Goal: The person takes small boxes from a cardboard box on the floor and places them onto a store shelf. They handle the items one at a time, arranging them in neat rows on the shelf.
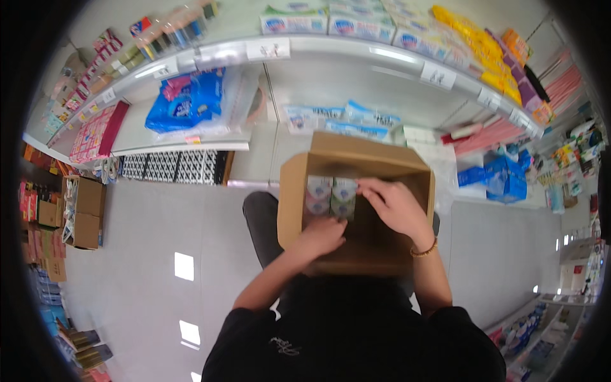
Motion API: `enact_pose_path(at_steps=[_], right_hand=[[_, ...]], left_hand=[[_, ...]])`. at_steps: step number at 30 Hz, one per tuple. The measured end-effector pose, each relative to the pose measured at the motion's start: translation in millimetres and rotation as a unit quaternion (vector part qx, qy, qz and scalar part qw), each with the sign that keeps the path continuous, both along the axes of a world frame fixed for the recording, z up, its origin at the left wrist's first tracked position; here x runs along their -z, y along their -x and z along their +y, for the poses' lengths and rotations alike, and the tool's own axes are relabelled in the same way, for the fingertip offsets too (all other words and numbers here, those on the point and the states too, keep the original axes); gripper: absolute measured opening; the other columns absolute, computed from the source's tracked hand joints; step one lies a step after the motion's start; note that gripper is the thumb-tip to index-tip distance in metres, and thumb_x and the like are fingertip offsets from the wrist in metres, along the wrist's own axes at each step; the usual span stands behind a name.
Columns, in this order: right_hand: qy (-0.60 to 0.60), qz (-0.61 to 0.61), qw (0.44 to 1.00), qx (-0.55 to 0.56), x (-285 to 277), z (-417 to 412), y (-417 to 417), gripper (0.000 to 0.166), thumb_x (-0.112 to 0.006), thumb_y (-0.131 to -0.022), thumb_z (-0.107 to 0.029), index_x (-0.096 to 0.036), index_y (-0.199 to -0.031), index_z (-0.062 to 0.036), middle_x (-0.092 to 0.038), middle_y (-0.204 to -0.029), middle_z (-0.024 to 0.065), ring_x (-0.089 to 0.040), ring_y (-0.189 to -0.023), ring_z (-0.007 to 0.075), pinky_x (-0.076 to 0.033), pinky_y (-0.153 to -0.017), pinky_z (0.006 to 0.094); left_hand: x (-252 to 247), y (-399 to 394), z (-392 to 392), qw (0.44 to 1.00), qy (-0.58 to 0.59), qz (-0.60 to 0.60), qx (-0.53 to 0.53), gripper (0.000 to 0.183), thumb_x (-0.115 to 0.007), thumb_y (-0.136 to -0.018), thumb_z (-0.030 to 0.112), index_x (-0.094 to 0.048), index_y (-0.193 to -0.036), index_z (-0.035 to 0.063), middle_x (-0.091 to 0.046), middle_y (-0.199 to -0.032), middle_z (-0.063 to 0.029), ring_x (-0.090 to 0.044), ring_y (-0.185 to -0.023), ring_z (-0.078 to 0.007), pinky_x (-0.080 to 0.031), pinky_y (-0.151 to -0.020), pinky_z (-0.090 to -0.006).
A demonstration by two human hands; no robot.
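An open cardboard box [291,200] stands in front of me, its flaps raised. Inside, at its left and far side, several small packs with pink and green prints [342,191] sit in two columns. My left hand [324,235] is over the near end of these packs, its fingers bent; whether it grips one is hidden. My right hand [391,203], above a beaded bracelet, reaches into the box with its fingertips at the right edge of the green packs. Its hold is unclear too.
Beyond the box, a store shelf [343,52] carries white boxed goods and yellow packs. Blue-and-white bags [358,129] lie on the lower level, a blue pack [186,102] to the left. Another cardboard box [89,210] stands on the floor at the left.
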State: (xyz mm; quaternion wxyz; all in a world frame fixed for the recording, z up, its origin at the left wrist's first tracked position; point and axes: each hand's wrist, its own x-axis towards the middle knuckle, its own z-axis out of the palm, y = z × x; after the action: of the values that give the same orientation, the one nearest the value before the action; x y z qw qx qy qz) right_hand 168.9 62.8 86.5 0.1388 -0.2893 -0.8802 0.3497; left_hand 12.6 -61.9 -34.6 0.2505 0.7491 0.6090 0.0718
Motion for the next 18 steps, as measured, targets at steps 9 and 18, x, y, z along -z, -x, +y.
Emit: enact_pose_path(at_steps=[9,18], right_hand=[[0.111,-0.162,0.98,0.016,108,-60,-63,0.029,-0.055,-0.097,-0.026,-0.072,-0.112,-0.007,-0.071,-0.098,0.0206,-0.067,-0.096,0.0411,-0.054,-0.085,0.0494],[0.17,-0.137,0.976,0.011,106,-62,-73,0.034,-0.057,-0.097,-0.027,-0.069,-0.117,-0.002,-0.07,-0.095,0.0252,-0.066,-0.093,0.0437,-0.053,-0.084,0.05]], left_hand=[[-24,2,16,0.995,0.032,0.089,0.036,0.035,-0.07,-0.087,0.028,-0.062,-0.11,0.0035,-0.069,-0.101,-0.0146,-0.069,-0.095,-0.035,-0.058,-0.078,-0.0457],[16,-53,125,0.95,0.206,0.167,0.168,0.034,-0.065,-0.087,0.024,-0.069,-0.112,0.0018,-0.07,-0.11,-0.0203,-0.069,-0.102,-0.0367,-0.056,-0.084,-0.0483]])
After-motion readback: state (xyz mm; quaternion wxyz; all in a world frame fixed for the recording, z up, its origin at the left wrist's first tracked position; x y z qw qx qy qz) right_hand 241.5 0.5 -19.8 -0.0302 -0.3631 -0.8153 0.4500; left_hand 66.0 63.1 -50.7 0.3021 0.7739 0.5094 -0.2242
